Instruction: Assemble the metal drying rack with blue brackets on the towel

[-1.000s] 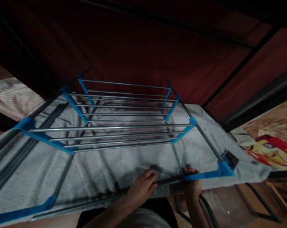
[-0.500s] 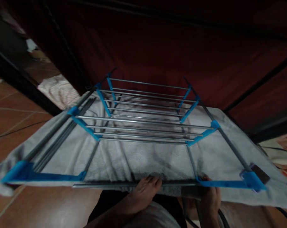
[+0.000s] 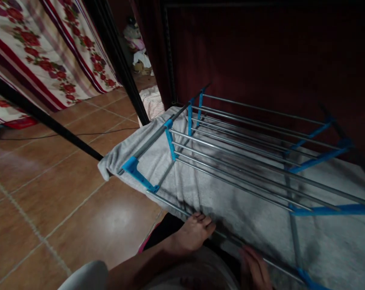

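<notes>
A rack of grey metal rods (image 3: 239, 161) with blue plastic brackets (image 3: 171, 144) lies on a grey cloth (image 3: 197, 193). Along the near edge runs a loose-ended metal rod (image 3: 167, 203); its left end lies beside the near-left blue bracket (image 3: 140, 177). My left hand (image 3: 197, 231) is closed around this rod near its middle. Farther right, my right hand (image 3: 254, 266) is blurred beside the same rod, fingers partly stretched, with no clear grip visible. The near-right blue bracket (image 3: 310, 280) is cut off by the frame's bottom edge.
Behind the rack stands a dark red panel (image 3: 245, 60). Dark posts (image 3: 122, 60) rise at the left, before a floral curtain (image 3: 49, 52). A thin cable (image 3: 64, 133) crosses the tiled floor (image 3: 79, 181). A striped cloth (image 3: 152, 102) lies beyond the grey cloth.
The view has swung left, showing the curtain and more floor. My right hand has come away from the near-right bracket to a place along the rod; my left hand still holds the rod.
</notes>
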A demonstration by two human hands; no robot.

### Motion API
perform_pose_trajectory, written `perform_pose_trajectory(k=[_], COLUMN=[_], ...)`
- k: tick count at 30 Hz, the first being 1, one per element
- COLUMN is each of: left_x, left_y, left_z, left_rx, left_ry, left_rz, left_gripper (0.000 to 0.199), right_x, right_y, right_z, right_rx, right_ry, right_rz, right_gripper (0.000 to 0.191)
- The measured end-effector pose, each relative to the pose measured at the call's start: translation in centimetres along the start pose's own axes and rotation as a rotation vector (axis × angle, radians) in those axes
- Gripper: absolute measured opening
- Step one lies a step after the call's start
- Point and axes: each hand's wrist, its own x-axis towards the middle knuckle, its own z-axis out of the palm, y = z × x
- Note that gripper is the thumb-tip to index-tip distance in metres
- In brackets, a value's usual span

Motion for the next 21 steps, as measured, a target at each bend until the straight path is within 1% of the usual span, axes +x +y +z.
perform_pose_trajectory(k=[2,4,5,7,9,11,13,16,17,18,19,20,21], left_x=[0.0,0.1,0.1,-0.1,-1.0,-2.8,-5.3,-9.3,-10.3,-11.1,-11.6,-12.0,-12.1], left_y=[0.3,0.5,0.5,0.3,-0.3,-1.5,-3.4,-6.8,-8.0,-9.0,-10.0,-10.9,-11.7], left_z=[-0.2,-0.1,0.1,0.7,1.3,1.8,2.1,1.8,1.6,1.4,1.1,0.8,0.5], left_rx=[0.006,0.006,0.001,-0.024,-0.064,-0.110,-0.178,-0.373,-0.429,-0.471,-0.518,-0.570,-0.633], left_ry=[0.005,0.024,0.043,0.111,0.223,0.388,0.588,0.928,1.046,1.141,1.185,1.180,1.130], left_rz=[0.029,0.060,0.071,0.067,0.016,-0.095,-0.272,-0.647,-0.784,-0.880,-0.931,-0.932,-0.892], left_gripper=[0.030,0.032,0.033,0.032,0.028,0.025,0.024,0.018,0.019,0.023,0.030,0.036,0.041], right_x=[1.9,3.6,4.2,4.8,4.8,4.6,4.3,4.3,4.4,4.4,4.5,4.6,4.6], right_y=[-0.3,-0.4,-0.5,-0.3,0.0,0.2,0.4,0.4,0.5,0.5,0.6,0.8,0.9], right_z=[1.5,3.0,3.6,4.5,4.7,4.6,4.4,4.1,4.2,4.2,4.3,4.3,4.4], right_rx=[-0.066,-0.114,-0.133,-0.159,-0.173,-0.192,-0.198,-0.175,-0.169,-0.167,-0.170,-0.178,-0.189], right_ry=[-0.092,-0.218,-0.278,-0.362,-0.386,-0.421,-0.448,-0.446,-0.438,-0.438,-0.440,-0.441,-0.447], right_rz=[-0.165,-0.295,-0.342,-0.411,-0.449,-0.445,-0.424,-0.398,-0.393,-0.394,-0.399,-0.406,-0.419], right_gripper=[0.034,0.042,0.043,0.041,0.040,0.039,0.039,0.039,0.039,0.039,0.039,0.039,0.039])
